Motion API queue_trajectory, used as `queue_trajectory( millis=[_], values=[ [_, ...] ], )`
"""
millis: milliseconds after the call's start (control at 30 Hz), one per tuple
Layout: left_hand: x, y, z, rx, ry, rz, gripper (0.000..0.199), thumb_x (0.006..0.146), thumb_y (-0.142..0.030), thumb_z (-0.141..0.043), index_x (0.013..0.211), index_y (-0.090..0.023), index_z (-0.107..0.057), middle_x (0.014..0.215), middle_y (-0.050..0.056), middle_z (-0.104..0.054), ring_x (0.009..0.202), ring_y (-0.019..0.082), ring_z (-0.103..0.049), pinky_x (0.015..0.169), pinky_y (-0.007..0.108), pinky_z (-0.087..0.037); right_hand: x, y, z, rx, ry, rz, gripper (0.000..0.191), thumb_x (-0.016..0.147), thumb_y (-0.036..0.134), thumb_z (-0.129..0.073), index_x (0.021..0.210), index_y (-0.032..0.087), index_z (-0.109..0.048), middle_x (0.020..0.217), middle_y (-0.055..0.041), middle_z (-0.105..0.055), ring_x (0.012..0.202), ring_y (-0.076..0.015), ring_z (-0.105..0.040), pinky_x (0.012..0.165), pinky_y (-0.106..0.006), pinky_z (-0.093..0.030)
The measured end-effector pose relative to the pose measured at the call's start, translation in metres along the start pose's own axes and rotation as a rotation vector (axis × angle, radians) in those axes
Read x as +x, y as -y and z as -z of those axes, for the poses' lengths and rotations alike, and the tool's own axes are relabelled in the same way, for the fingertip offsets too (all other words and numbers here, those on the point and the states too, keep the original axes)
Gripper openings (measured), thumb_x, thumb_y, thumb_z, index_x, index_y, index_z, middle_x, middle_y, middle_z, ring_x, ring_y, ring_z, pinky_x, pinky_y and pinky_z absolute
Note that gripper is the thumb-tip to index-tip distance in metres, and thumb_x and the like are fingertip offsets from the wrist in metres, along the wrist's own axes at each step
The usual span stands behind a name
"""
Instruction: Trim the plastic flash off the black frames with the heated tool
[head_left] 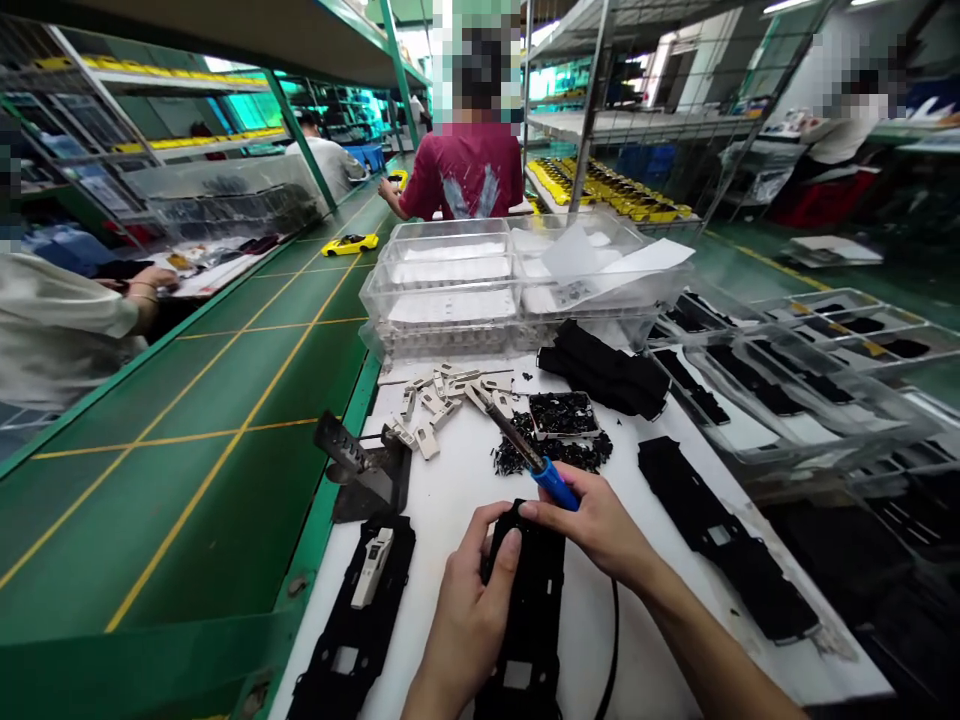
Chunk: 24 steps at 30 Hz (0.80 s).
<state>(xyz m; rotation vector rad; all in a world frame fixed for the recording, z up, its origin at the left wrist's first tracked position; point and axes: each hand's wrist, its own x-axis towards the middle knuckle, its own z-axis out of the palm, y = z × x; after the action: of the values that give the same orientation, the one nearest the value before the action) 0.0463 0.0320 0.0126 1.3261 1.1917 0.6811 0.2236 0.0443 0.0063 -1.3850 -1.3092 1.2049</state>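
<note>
On the white work surface, a long black plastic panel [525, 610] lies below my hands. My left hand [476, 590] grips its far end, thumb on top. In my right hand [596, 515] is a blue-handled soldering iron [553, 485], its metal tip pointing up and left, away from the panel. The right thumb touches the panel's far edge. To the left lies another black panel [345, 660] with a beige plastic part [373, 570] on it. Beige parts [427, 440] are heaped beyond my hands, beside a pile of tiny black pieces [510, 457] around a small box [561, 413].
A metal iron stand [364, 470] is at the left edge. More black panels lie at right [724, 540] and back [604, 370]. Clear trays [442, 300] stand behind. The green conveyor [247, 400] runs along the left, carrying a yellow toy car [350, 244]. Co-workers sit ahead and left.
</note>
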Motion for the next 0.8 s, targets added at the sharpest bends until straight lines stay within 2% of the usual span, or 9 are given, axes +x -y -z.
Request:
queue_trajectory(
  millis=[100, 333, 500, 667, 733, 800],
  values=[
    [0.003, 0.0, -0.001, 0.023, 0.015, 0.032, 0.048, 0.092, -0.055, -0.049, 0.12, -0.016, -0.05, 0.059, -0.009, -0.034, 0.052, 0.01, -0.027, 0.047, 0.024, -0.018, -0.002, -0.003, 0.0, 0.004, -0.01, 0.027, 0.036, 0.08, 0.044, -0.074, 0.07, 0.019, -0.051, 0.068, 0.0054, -0.046, 0.064, -0.0118, -0.039, 0.057, -0.024, -0.031],
    [0.009, 0.004, -0.005, 0.079, -0.016, 0.035, 0.046, 0.091, -0.056, -0.05, 0.116, -0.018, -0.051, 0.059, -0.009, -0.035, 0.051, 0.01, -0.023, 0.046, 0.024, -0.016, -0.004, -0.004, 0.002, -0.072, -0.078, 0.116, 0.032, 0.085, 0.042, -0.071, 0.072, 0.02, -0.051, 0.073, 0.0038, -0.051, 0.067, -0.0127, -0.045, 0.061, -0.025, -0.034],
    [0.009, 0.006, -0.008, 0.147, -0.032, 0.029, 0.045, 0.091, -0.057, -0.048, 0.116, -0.02, -0.052, 0.059, -0.007, -0.04, 0.05, 0.01, -0.026, 0.046, 0.024, -0.017, -0.003, -0.009, 0.001, -0.088, -0.093, 0.123, 0.03, 0.086, 0.04, -0.07, 0.073, 0.02, -0.052, 0.074, 0.0038, -0.051, 0.07, -0.0132, -0.046, 0.064, -0.025, -0.035],
    [0.009, 0.0, -0.008, 0.189, -0.046, -0.005, 0.039, 0.093, -0.054, -0.047, 0.113, -0.022, -0.054, 0.057, -0.007, -0.038, 0.051, 0.012, -0.035, 0.047, 0.024, -0.02, 0.0, -0.006, 0.002, -0.064, -0.011, 0.059, 0.035, 0.085, 0.042, -0.07, 0.069, 0.02, -0.047, 0.07, 0.0049, -0.048, 0.066, -0.0125, -0.043, 0.059, -0.024, -0.033],
    [0.009, -0.002, -0.007, 0.203, -0.067, -0.007, 0.038, 0.093, -0.053, -0.048, 0.113, -0.022, -0.055, 0.057, -0.007, -0.037, 0.052, 0.012, -0.036, 0.047, 0.024, -0.021, 0.002, -0.003, 0.002, -0.126, -0.03, 0.081, 0.036, 0.085, 0.041, -0.07, 0.068, 0.02, -0.045, 0.07, 0.0046, -0.048, 0.066, -0.0127, -0.043, 0.059, -0.025, -0.032],
    [0.008, -0.005, -0.007, 0.212, -0.087, -0.002, 0.038, 0.093, -0.053, -0.048, 0.113, -0.021, -0.055, 0.059, -0.006, -0.043, 0.052, 0.012, -0.034, 0.048, 0.024, -0.022, 0.003, -0.001, 0.001, -0.193, -0.045, 0.103, 0.038, 0.085, 0.04, -0.07, 0.066, 0.02, -0.044, 0.071, 0.0042, -0.049, 0.066, -0.013, -0.043, 0.059, -0.025, -0.031]
  ],
)
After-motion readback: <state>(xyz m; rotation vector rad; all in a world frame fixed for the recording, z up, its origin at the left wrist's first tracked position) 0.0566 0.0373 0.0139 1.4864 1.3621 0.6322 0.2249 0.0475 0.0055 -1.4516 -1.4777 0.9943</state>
